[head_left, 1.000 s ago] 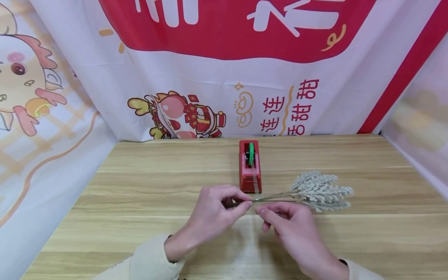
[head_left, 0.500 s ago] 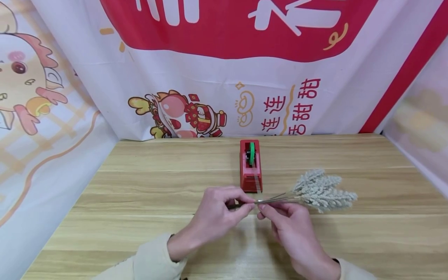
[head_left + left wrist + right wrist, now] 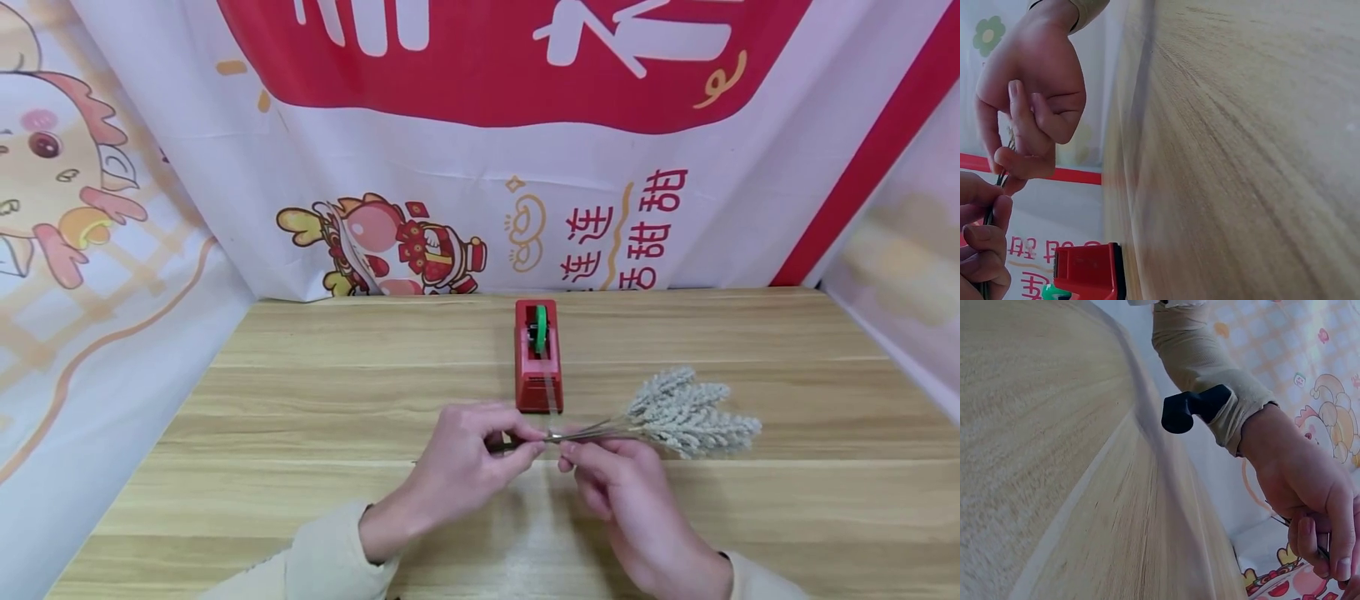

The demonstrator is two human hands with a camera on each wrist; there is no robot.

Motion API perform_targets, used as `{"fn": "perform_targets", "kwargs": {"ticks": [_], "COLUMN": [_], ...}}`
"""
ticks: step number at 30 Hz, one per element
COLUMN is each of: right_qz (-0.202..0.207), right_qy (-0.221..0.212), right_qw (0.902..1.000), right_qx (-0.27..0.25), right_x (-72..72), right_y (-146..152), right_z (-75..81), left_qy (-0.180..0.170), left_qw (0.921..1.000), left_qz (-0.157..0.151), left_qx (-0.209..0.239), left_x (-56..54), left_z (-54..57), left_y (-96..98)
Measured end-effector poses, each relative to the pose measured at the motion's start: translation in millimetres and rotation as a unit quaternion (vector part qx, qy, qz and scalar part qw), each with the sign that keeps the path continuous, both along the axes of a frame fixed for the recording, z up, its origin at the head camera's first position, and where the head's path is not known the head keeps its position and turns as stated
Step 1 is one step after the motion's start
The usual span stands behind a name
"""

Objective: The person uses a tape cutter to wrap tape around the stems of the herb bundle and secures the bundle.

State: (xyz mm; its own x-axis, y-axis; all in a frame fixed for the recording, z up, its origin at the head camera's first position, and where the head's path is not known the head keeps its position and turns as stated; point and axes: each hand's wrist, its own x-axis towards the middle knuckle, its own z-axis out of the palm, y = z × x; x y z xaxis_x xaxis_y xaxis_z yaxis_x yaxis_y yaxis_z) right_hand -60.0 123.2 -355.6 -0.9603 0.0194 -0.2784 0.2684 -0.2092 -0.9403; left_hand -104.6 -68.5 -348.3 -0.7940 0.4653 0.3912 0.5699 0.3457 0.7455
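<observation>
A bunch of pale grey, wheat-like flower sprays (image 3: 693, 417) lies sideways over the table, heads to the right. My left hand (image 3: 468, 458) pinches its thin dark stems (image 3: 588, 432) between thumb and index finger. Just right of that grip, my right hand (image 3: 637, 508) has thumb and index finger together at the stems; in the left wrist view, the stems (image 3: 1001, 180) pass between that hand's fingertips. Behind the hands stands a red tape dispenser (image 3: 528, 392) with a green roll (image 3: 541, 327). Clear tape (image 3: 552, 402) runs from its front to the stems, with a shiny bit at the join.
The wooden table (image 3: 337, 375) reaches back to a printed white and red cloth (image 3: 480, 150). Another printed cloth (image 3: 112, 350) hangs along the left side, and a pale one (image 3: 907, 275) on the right.
My right fingertips have come up to the stems beside the left hand. The bunch has shifted slightly right and its stems have drawn together near the tape.
</observation>
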Motion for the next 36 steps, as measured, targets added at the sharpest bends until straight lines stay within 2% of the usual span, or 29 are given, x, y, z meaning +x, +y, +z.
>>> {"fn": "perform_targets", "kwargs": {"ticks": [5,10,16,19,22,25,36], "right_qz": [-0.007,-0.024,-0.033,-0.038,-0.042,-0.041,-0.007], "right_qy": [-0.009,-0.025,-0.02,-0.018,-0.013,-0.006,-0.002], "right_qw": [0.9997,0.9992,0.9992,0.9991,0.999,0.9991,0.9999], "right_qx": [-0.022,-0.019,-0.009,-0.008,-0.009,-0.008,-0.011], "right_x": [-2.9,-6.9,-10.1,-11.3,-12.6,-13.8,-13.6], "right_y": [-2,-4,-4,-3,-1,1,3], "right_z": [-0.4,-0.7,0.5,1.5,2.0,2.9,0.8], "left_qy": [0.001,-0.021,-0.085,-0.125,-0.147,-0.145,-0.117], "left_qw": [1.0,0.9996,0.996,0.9908,0.9862,0.986,0.9912], "left_qz": [-0.003,-0.004,-0.003,-0.007,-0.012,-0.008,0.017], "left_qx": [-0.004,-0.017,-0.027,-0.051,-0.075,-0.082,-0.06], "left_x": [0.3,-0.6,-1.7,-2.1,-2.2,-2.6,-2.3], "left_z": [-1.9,-5.0,-3.2,-0.6,1.5,3.8,10.5], "left_y": [0.4,0.9,0.6,0.0,0.7,2.8,0.8]}}
